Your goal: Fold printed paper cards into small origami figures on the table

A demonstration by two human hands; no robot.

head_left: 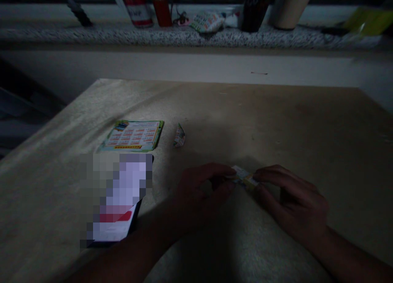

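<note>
A small folded piece of printed paper (245, 176) is pinched between both hands, low over the table. My left hand (205, 189) grips its left end between thumb and fingers. On the opposite end, the thumb and fingertips of my right hand (294, 201) are closed. Beyond my left hand a small folded paper piece (179, 136) stands on the table, apart from both hands. Farther left lies a flat stack of printed calendar cards (133, 135). Dim light hides the fine print and the exact folds.
A lit phone (123, 201), partly blurred out, lies left of my left forearm on the table (294, 123). Along the granite sill (107, 37) behind stand a red can (138, 9), a small orange-red bottle (162, 11), a crumpled wrapper (207, 22) and a dark Coca-Cola container (255, 11).
</note>
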